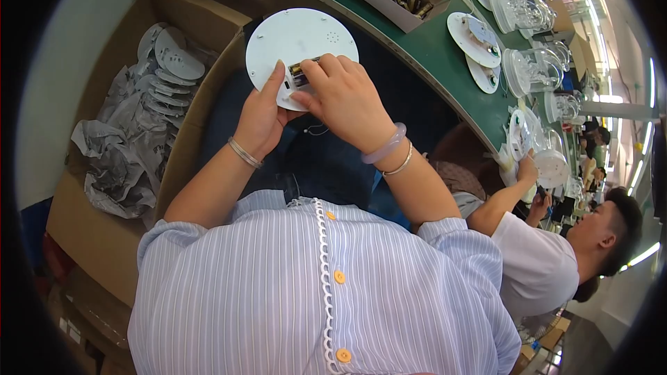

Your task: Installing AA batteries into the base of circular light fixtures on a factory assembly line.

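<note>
A white disc (pixel 299 31) is held above the lap, between the open cardboard box (pixel 90 229) on the left and the green worktable (pixel 424 45) on the right. Its flat face points up toward the head, the small dotted grille at its upper right; being round, it shows no clear long axis. The dark batteries (pixel 299 78) in its lower part do have one, running slantwise from lower left to upper right (their right ends are hidden under the fingers). The left hand (pixel 262 121) grips the disc by its lower left edge, thumb along the face and the other fingers beneath. The right hand (pixel 347 97) bends its fingers over the batteries, with the thumb near the disc's lower edge; whether it pinches one or only presses, I cannot tell. More white discs (pixel 179 62) lie among crumpled paper in the box, and clear domes (pixel 531 73) stand along the table's far side.
</note>
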The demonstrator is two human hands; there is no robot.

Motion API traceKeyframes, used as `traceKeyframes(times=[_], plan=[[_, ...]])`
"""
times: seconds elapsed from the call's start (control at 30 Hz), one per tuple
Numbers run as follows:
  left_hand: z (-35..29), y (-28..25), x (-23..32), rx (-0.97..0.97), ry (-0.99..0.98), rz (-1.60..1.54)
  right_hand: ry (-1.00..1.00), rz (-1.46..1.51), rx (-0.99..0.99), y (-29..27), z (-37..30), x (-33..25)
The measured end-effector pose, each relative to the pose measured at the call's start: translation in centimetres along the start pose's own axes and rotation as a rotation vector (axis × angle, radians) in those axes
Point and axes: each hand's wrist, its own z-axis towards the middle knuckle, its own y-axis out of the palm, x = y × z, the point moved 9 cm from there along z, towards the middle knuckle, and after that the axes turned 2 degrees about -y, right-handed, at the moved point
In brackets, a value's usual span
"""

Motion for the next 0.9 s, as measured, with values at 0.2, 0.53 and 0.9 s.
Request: traceKeyframes(times=[0.2, 0.53, 0.9], plan=[[-0.3, -0.5, 0.5, -0.003, 0.002, 0.087, 0.131, 0.077, 0.270, -2.9, -1.6, 1.1], [-0.1, -0.2, 1.3, -0.016, 0.084, 0.081, 0.476, 1.081, 0.264, 1.9, -4.5, 4.7], [-0.7, 0.5, 1.9, -0.078, 0.030, 0.104, 0.469, 1.065, 0.345, 1.0, -4.2, 5.0]])
